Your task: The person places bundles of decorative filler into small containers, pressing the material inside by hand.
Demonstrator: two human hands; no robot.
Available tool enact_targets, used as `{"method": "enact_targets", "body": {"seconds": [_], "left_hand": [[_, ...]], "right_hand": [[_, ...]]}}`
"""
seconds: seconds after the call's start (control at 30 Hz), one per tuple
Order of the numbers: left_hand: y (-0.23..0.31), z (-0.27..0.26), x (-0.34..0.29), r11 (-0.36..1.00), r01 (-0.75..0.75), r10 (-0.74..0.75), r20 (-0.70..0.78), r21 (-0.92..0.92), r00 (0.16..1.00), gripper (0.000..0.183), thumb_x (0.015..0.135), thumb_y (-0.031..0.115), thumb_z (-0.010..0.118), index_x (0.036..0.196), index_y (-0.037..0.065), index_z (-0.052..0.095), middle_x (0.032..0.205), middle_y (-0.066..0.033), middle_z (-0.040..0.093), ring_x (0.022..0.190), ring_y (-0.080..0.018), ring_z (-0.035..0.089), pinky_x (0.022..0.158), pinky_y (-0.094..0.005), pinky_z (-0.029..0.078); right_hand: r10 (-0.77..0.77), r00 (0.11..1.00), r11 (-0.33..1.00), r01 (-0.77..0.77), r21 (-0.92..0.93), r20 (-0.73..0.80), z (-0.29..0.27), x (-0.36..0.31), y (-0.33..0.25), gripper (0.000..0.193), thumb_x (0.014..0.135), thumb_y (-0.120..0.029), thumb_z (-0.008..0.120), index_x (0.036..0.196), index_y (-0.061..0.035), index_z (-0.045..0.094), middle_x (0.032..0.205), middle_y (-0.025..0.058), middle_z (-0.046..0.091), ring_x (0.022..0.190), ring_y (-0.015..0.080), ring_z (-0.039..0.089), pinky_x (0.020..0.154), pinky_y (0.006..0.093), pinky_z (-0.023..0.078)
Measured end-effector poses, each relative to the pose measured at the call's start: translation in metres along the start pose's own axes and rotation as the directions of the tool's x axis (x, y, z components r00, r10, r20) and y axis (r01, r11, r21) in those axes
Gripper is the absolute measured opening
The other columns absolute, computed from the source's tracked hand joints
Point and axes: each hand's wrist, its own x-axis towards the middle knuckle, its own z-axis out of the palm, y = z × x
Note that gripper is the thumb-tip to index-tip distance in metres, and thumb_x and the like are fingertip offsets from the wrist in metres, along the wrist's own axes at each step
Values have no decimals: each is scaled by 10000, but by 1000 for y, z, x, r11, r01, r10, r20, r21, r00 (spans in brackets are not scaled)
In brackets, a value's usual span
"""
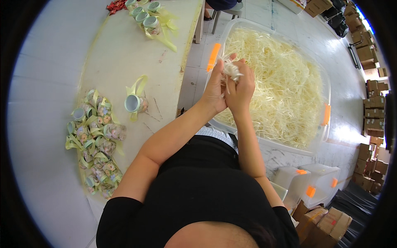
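A small clump of cream shredded paper (233,72) is gathered between my two hands, over the near-left edge of a large clear plastic bin (314,149). My left hand (213,91) closes around the clump from the left, and my right hand (244,87) folds over it from the right. The hands touch at their heels. Loose pale yellow shreds (281,91) fill the bin. On the table to my left, a small round floral box (132,103) with a pale green rim and a yellow ribbon lies with its opening showing.
Several ribboned floral boxes (99,144) are heaped at the table's left; several more (151,25) stand at its far end by a red pile (117,6). Lidded clear bins (289,182) and cardboard boxes (331,225) stand at lower right. Someone sits on a stool (233,11) at the back.
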Motion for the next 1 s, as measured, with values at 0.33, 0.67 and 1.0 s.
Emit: {"method": "enact_targets", "body": {"seconds": [0.33, 0.67, 1.0], "left_hand": [[24, -6, 23, 948, 76, -83, -9, -309, 997, 127, 908, 176, 526, 953, 57, 534, 985, -111, 562, 885, -207, 588, 782, -312, 533], [10, -4, 7, 991, 80, -81, -4, -111, 997, 159, 882, 91, 535, 1040, 81, 521, 934, -84, 580, 844, -169, 599, 743, -285, 532], [12, 1, -15, 949, 308, -314, -85, -71, 946, 335, 924, 272, 415, 1189, 75, 475, 1109, -78, 547, 1045, -193, 531, 912, -368, 436]], "right_hand": [[-184, 970, 949, 217, 231, -158, -12, -15, -2, 488, 658, -88, 570, 1137, -31, 500, 1173, 211, 465, 1106, 339, 441, 960, 434, 328], [-481, 873, 865, 457, -209, -82, -12, -29, -12, 281, 836, -360, 559, 992, -143, 642, 1244, 215, 460, 1196, 369, 416, 1003, 480, 290], [-308, 941, 951, 301, 74, 136, -23, -14, 17, 163, 796, -105, 519, 877, -7, 621, 823, 149, 598, 736, 316, 558, 721, 399, 438]]}}
